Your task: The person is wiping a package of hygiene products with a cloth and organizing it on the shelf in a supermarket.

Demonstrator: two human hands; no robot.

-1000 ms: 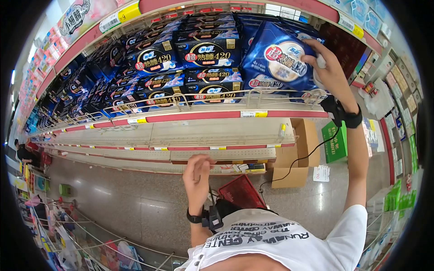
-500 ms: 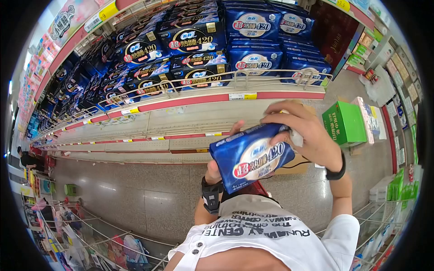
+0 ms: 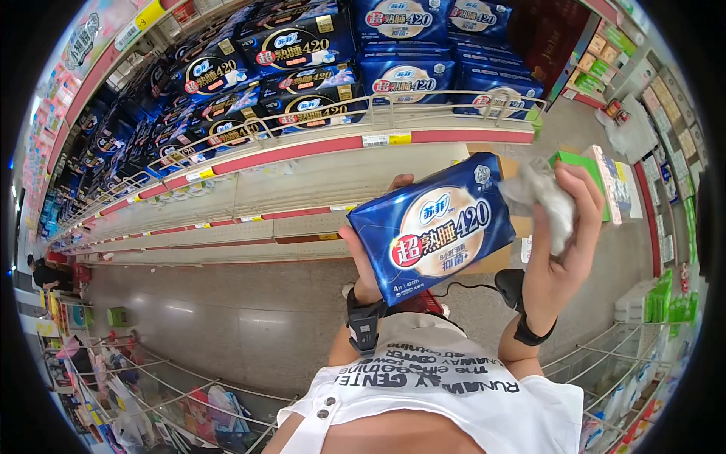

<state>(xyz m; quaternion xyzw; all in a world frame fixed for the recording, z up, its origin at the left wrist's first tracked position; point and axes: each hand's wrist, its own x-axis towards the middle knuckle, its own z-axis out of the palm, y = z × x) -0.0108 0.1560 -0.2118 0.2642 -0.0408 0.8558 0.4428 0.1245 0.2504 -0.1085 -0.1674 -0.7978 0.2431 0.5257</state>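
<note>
A blue package marked 420 (image 3: 439,227) is held up in front of my chest, its printed front facing the camera. My left hand (image 3: 367,257) grips its left end, thumb at the near side and fingertips behind the upper edge. To the right of the package, my right hand (image 3: 567,227) is closed around a crumpled greyish-white cloth (image 3: 548,200). The cloth lies close to the package's right end; whether they touch is unclear. Both wrists wear black bands.
A shelf (image 3: 454,138) with a wire rail holds rows of blue packages (image 3: 408,79) and black packages (image 3: 295,49). Beyond my right hand stand a green box (image 3: 582,168) and a cardboard box. Wire racks flank me below. A person (image 3: 45,274) is at far left.
My right hand has come off the package and moved right with the cloth. The package now faces the camera more fully, still in my left hand. The shelf view has shifted slightly up and left.
</note>
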